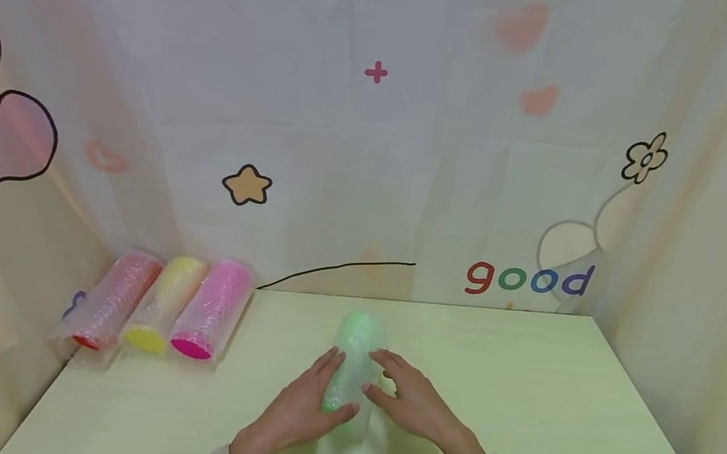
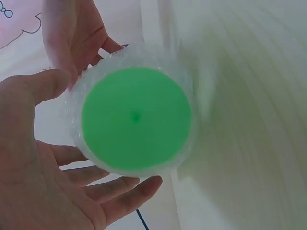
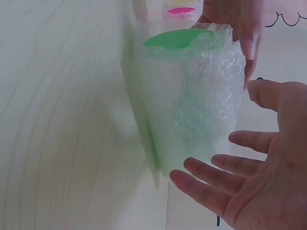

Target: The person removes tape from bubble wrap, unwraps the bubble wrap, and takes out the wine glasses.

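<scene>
Lying lengthwise on the counter (image 1: 559, 440), as far as I can tell, the green roll (image 1: 360, 340) points away from the person, its flat end (image 2: 136, 117) turned toward them. The left hand (image 1: 297, 404) cups one side with fingers loosely extended and thumb near the close end; the right hand (image 1: 416, 403) faces it from the other side, fingers spread, tips touching or just off the bubble wrap (image 3: 206, 91). Neither hand clenches, perhaps because the padding is soft and a light touch from both sides is enough to stop a round body rolling. Its place directly before the person lets both arms reach it evenly. At the back left, the red roll (image 1: 121, 294), yellow roll (image 1: 171, 294) and pink roll (image 1: 215, 306) lie side by side, coloured ends facing forward, which probably keeps them steady and leaves working room. The red roll's wrap hangs at the counter's left edge, the least sheltered spot.
</scene>
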{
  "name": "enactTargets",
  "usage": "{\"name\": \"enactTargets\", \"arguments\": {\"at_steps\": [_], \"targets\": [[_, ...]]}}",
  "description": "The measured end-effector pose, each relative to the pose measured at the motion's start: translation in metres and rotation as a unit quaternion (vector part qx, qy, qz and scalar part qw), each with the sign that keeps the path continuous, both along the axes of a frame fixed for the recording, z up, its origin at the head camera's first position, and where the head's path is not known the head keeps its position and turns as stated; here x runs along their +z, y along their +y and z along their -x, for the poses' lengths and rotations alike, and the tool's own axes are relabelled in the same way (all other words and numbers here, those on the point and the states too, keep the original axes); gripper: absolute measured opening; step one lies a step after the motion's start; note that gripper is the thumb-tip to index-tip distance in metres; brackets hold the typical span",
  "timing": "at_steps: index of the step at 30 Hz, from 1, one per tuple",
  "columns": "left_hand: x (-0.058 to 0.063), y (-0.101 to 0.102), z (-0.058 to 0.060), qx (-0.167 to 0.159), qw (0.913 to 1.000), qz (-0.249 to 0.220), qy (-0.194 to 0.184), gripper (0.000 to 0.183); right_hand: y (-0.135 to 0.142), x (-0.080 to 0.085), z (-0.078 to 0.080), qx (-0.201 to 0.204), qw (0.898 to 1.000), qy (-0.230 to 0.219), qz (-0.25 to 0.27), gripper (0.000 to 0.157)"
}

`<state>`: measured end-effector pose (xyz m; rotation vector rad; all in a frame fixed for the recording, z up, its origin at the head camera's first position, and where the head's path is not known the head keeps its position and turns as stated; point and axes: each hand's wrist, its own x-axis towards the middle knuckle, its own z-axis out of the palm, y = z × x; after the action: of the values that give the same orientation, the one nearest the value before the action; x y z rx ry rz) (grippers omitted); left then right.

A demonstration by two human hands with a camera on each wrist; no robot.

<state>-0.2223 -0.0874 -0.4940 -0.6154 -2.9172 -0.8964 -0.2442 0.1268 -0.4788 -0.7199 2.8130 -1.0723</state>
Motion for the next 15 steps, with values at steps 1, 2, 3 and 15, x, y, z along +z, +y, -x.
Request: {"name": "enactTargets", "arguments": {"at_steps": [1,2,3,15], "targets": [[0.001,0.001,-0.001,-0.004,1.0000,0.000,0.000,0.081,0.000,0.000,0.000,-0.005,1.000,-0.002,0.002,0.059],[0.002,0.002,-0.002,-0.007,1.0000,0.000,-0.001,0.080,0.001,0.001,0.001,-0.011,1.000,-0.005,0.004,0.059],[0.002,0.003,-0.002,-0.011,0.9999,0.003,0.001,0.079,0.001,0.001,0.001,-0.017,1.000,-0.008,0.005,0.059],[0.007,0.012,-0.009,-0.049,0.9980,0.002,0.040,0.057,0.001,0.007,0.003,-0.087,0.996,-0.014,-0.004,0.062]]}}
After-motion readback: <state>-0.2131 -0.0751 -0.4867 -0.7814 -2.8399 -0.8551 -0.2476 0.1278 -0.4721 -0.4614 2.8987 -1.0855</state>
